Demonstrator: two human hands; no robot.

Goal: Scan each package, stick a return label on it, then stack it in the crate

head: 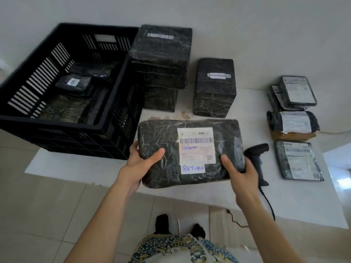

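Both hands, left hand [141, 158] and right hand [238, 168], grip the labelled package [191, 152] at the table's near edge; carry it level leftward, lowering flat into the crate [62, 128].

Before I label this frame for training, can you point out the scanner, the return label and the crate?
scanner [256, 149]: head view, on its dark head.
return label [193, 168]: head view, on the handwritten white slip.
crate [57, 123]: head view, on its near rim.
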